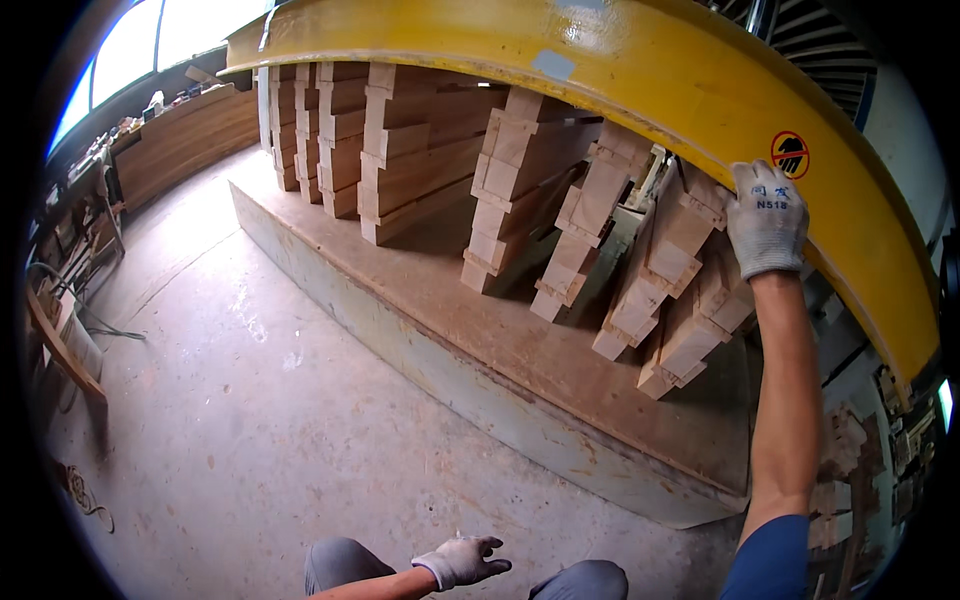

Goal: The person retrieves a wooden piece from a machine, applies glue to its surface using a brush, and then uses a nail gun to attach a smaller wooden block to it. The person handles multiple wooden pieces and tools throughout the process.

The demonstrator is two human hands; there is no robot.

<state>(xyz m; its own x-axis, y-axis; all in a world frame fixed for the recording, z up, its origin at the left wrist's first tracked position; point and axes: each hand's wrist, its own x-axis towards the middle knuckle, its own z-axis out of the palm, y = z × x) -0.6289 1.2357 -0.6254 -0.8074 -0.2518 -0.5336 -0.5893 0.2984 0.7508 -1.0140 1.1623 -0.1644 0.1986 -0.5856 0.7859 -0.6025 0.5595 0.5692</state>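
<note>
My right hand [768, 220], in a pale work glove, is raised at the end of an outstretched arm. It touches the lower edge of a big yellow beam [480, 38], its fingers bent against the metal beside a round red warning sign [790, 155]. Low in the view, my left hand [462, 562], gloved too, hangs between my grey-clad knees. Its fingers are apart and hold nothing. Under the beam, several stacks of light wooden pieces [500, 190] stand in a row on a wide flat metal bed [480, 370]. Their tops are partly hidden by the beam.
Concrete floor [260, 400] stretches along the bed's near side. At the left stand a cluttered wooden bench [185, 135] and a pale bucket-like container [75, 335], with cable beside it. More wood pieces [830, 510] lie at the lower right beyond my arm.
</note>
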